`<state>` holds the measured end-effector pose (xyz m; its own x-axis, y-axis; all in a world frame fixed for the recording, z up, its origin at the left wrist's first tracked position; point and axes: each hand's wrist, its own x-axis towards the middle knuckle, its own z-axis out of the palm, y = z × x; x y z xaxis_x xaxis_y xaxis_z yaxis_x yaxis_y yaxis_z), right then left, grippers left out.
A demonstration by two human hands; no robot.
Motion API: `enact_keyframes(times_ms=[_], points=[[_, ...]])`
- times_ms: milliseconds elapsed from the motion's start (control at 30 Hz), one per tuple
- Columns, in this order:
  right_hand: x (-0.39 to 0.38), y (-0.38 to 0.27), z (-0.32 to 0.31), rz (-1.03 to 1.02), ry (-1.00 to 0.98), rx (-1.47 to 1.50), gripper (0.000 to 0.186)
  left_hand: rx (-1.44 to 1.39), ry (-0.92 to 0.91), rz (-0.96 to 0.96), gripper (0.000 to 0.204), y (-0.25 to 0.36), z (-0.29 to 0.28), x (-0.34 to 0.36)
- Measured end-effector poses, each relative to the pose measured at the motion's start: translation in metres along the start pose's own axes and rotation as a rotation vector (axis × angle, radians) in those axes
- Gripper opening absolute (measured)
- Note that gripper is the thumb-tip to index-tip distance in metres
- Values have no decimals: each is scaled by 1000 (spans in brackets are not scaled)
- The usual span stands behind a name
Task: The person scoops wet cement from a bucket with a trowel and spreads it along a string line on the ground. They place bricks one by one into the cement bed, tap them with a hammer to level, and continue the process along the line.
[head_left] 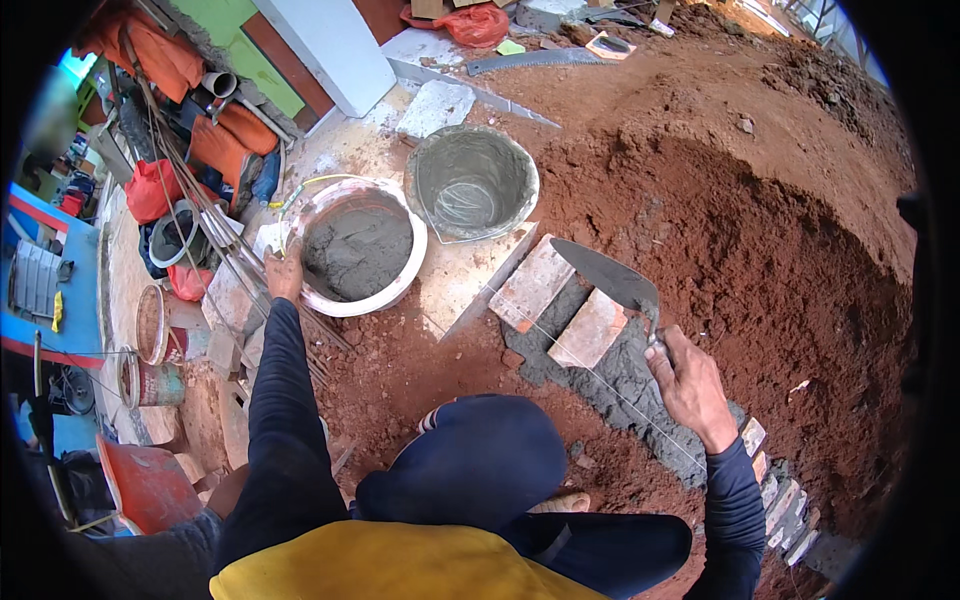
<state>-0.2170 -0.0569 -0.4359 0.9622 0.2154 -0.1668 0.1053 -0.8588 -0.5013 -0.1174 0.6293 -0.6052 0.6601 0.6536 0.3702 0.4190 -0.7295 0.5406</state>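
My right hand point(690, 385) grips a pointed trowel point(605, 268), its blade over two red bricks point(533, 282) point(590, 330) bedded in grey mortar point(640, 390), with a taut string across them. My left hand point(284, 270) is closed at the left side of a white bucket point(410, 280) of wet mortar point(355, 250), by its handle; exactly what its fingers grip is unclear. A grey, mortar-stained bucket point(470, 185), largely hollow inside, stands behind, right of the white one.
A red soil bank point(770, 230) fills the right, with a brick row point(785, 500) below. At left lie steel rods point(205, 240), orange bags point(170, 55), small pails point(150, 380) and a red plastic item point(145, 480). A white column point(340, 50) and saw point(540, 62) are behind.
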Motion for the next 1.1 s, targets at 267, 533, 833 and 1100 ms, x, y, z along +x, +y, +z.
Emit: enact_keyframes(times_ms=[267,533,833,1100], points=[[147,-142,50,-332,-108,-116,37,-1286,-349,-589,51,36,-21,-44],[265,-230,168,-440,-288,-276,40,-1188,-228,-348,50,96,-29,-109],[250,-233,201,-753,-579,-292,53,-860,-49,-179,52,126,-17,-115],[216,-229,204,-292,-805,124,57,-866,-116,-233,67,110,-17,-126]])
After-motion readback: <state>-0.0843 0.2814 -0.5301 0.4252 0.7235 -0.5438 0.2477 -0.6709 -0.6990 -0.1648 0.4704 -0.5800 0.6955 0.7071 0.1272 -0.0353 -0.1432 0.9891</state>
